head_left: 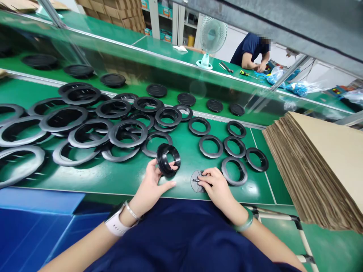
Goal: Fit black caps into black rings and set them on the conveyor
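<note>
Black round plastic ring stands tilted on its edge above the green bench, its opening turned to the right and a little upward. The left hand grips it at the lower left rim with thumb and fingers. The right hand is closed with its fingertips on a small grey flat disc that lies on the bench near the front edge. Just right of this hand lie several black flat rings, apart from each other. Left of the hands, a crowded pile of larger black rings overlaps. A bare strip of bench runs along the front edge. A stack of brown cardboard sheets closes the right side.
</note>
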Demonstrator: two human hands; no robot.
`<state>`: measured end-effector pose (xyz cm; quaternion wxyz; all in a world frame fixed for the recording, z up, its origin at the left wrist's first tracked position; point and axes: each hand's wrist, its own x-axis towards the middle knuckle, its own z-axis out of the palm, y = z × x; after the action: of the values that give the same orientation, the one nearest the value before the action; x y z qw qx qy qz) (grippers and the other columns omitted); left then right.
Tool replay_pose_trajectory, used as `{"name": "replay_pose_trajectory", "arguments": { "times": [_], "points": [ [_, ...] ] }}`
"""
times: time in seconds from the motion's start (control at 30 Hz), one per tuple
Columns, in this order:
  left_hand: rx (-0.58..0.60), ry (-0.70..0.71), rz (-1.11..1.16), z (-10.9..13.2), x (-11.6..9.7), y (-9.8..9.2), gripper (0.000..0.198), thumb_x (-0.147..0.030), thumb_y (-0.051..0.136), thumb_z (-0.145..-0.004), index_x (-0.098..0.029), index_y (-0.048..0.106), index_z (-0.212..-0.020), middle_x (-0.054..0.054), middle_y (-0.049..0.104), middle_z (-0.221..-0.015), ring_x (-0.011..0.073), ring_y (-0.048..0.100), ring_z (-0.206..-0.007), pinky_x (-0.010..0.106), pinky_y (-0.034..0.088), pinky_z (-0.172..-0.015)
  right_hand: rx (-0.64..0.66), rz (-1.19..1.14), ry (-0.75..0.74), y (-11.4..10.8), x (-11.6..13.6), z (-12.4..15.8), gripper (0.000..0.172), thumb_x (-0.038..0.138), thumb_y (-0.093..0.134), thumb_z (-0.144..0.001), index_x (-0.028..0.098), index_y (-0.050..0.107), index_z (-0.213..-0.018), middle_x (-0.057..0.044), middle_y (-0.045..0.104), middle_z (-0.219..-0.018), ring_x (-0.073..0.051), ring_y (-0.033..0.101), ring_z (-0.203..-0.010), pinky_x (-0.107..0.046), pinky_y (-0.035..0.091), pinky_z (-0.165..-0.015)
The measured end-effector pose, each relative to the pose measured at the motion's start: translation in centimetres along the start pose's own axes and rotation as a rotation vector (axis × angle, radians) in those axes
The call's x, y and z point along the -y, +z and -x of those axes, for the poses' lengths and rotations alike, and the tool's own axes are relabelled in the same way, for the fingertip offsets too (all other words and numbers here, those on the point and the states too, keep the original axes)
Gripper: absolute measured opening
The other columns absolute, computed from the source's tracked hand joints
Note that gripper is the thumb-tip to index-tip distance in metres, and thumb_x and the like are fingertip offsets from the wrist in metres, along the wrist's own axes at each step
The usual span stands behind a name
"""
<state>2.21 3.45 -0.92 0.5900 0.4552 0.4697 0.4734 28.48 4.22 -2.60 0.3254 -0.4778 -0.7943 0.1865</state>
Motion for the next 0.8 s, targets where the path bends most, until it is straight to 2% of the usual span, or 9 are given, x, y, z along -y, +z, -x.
{"name": "replay_pose_trajectory", "arguments": {
  "times": [0.1,0.2,0.3,0.4,0.57,0.7,0.8],
  "points": [
    [-0.039,-0.031,0.001,-0.1,-0.3,0.1,0.057,-0.037,0.071,-0.090,-0.020,0.036,-0.133,0.011,0.069,-0.119,0.0233,0.065,-0.120,0.040,0.048,-0.109,-0.014,-0.034,-0.001,-0.3,-0.2,-0.3,0.010,0.019,0.073,-0.087,0.021,0.080,-0.093,-0.007,0.070,-0.085,-0.022,0.063,-0.082,-0.041,0.058,-0.073],
    [0.047,-0.182,0.037,0.0,-0.4,-0.4,0.046,-0.047,0.060,-0.096,-0.015,0.048,-0.127,0.009,0.072,-0.103,0.0237,0.070,-0.105,0.037,0.054,-0.096,-0.087,-0.104,0.056,-1.0,-0.1,-1.1,0.011,0.019,0.075,-0.086,0.022,0.081,-0.094,-0.005,0.071,-0.080,-0.019,0.065,-0.077,-0.037,0.057,-0.070],
    [0.198,-0.313,0.054,0.2,-0.3,-0.5,0.056,-0.040,0.072,-0.087,-0.015,0.048,-0.131,0.010,0.072,-0.105,0.0237,0.071,-0.105,0.036,0.055,-0.096,-0.176,-0.191,0.063,-1.5,0.9,-2.0,0.011,0.020,0.075,-0.086,0.022,0.081,-0.095,-0.003,0.068,-0.077,-0.015,0.063,-0.071,-0.031,0.054,-0.063],
    [0.300,-0.382,0.050,0.4,-0.1,0.0,0.071,-0.025,0.083,-0.075,-0.017,0.044,-0.134,0.011,0.069,-0.120,0.0223,0.069,-0.110,0.036,0.054,-0.099,-0.200,-0.206,-0.052,-0.9,2.3,-2.6,0.013,0.021,0.072,-0.089,0.021,0.079,-0.100,-0.003,0.066,-0.077,-0.014,0.061,-0.070,-0.028,0.052,-0.062],
    [0.245,-0.366,-0.062,0.5,0.4,0.6,0.056,-0.026,0.079,-0.076,-0.018,0.045,-0.120,0.009,0.068,-0.115,0.0221,0.071,-0.103,0.040,0.057,-0.096,-0.107,-0.001,-0.292,1.4,3.1,-2.5,0.016,0.018,0.064,-0.094,0.017,0.074,-0.107,-0.005,0.066,-0.079,-0.015,0.057,-0.073,-0.030,0.050,-0.066],
    [0.196,-0.328,-0.235,0.4,0.9,0.4,0.058,-0.028,0.079,-0.074,-0.019,0.045,-0.120,0.009,0.067,-0.112,0.0229,0.071,-0.097,0.038,0.059,-0.086,-0.031,0.071,-0.343,2.2,3.0,-2.3,0.016,0.017,0.060,-0.096,0.016,0.069,-0.109,-0.005,0.066,-0.080,-0.015,0.057,-0.074,-0.031,0.049,-0.068],
    [0.186,-0.304,-0.262,0.4,1.1,0.2,0.057,-0.028,0.080,-0.073,-0.019,0.047,-0.119,0.007,0.069,-0.106,0.0226,0.071,-0.092,0.036,0.059,-0.081,0.014,0.108,-0.368,2.1,2.9,-2.3,0.018,0.016,0.057,-0.097,0.016,0.068,-0.111,-0.005,0.065,-0.080,-0.016,0.057,-0.075,-0.031,0.050,-0.068]
  ]
}}
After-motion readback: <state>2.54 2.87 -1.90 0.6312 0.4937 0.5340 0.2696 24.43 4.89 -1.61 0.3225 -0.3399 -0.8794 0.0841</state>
